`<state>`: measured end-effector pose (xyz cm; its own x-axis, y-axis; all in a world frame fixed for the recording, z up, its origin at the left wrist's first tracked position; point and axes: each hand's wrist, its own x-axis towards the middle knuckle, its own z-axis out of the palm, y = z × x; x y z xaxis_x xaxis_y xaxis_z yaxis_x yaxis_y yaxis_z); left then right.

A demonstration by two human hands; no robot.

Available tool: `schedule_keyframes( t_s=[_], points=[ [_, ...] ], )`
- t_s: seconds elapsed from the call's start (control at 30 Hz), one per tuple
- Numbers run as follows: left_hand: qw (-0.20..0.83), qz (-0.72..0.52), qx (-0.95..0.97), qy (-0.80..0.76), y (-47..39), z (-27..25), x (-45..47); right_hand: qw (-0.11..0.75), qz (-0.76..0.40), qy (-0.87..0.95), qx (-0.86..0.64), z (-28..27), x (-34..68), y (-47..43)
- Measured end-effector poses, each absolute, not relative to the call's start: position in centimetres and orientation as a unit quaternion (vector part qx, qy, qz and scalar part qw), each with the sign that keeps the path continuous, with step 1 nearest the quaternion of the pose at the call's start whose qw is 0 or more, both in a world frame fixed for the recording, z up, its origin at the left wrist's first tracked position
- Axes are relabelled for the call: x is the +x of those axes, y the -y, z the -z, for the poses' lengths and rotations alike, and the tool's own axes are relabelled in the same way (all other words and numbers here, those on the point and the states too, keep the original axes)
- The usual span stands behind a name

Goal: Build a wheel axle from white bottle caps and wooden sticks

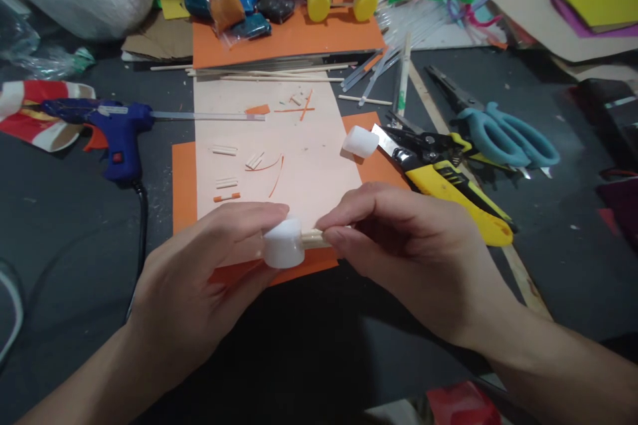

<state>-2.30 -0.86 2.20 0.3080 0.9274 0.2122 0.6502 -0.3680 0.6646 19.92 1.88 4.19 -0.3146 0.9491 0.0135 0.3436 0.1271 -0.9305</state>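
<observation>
Between the thumb and fingers of my left hand (pixel 209 272) is a white cylinder (pixel 284 244), like a small cap or foam plug. My right hand (pixel 413 246) pinches a short bundle of pale wooden sticks (pixel 312 238), whose left end meets the cylinder's side. Whether the sticks enter it or only touch it, I cannot tell. Beneath both hands lies a cream sheet (pixel 309 179) on orange card (pixel 184 172). A second white cylinder (pixel 361 141) rests on its side beyond my right hand. Short cut sticks (pixel 226 182) and thin orange strips (pixel 276 176) lie on the sheet.
At left, a blue glue gun (pixel 122 136) points at a red-and-white paper cup (pixel 54 96). Right of the sheet lie a yellow utility knife (pixel 458 206), pliers (pixel 423 139) and blue-handled scissors (pixel 503 129). Long sticks (pixel 279 73) and bagged clay (pixel 239 6) sit at the back.
</observation>
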Motion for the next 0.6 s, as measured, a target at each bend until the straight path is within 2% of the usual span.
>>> schedule_keyframes(
  t_s=[0.23, 0.6],
  points=[
    [0.203, -0.289, 0.791, -0.500, 0.8, -2.6, -2.2, 0.328, -0.459, 0.665, -0.489, -3.8, 19.6, -2.0],
    [0.222, -0.276, 0.791, -0.499, 0.1, -2.0, -2.0, 0.322, -0.519, 0.607, -0.508, -2.9, 19.1, -2.2]
  ],
)
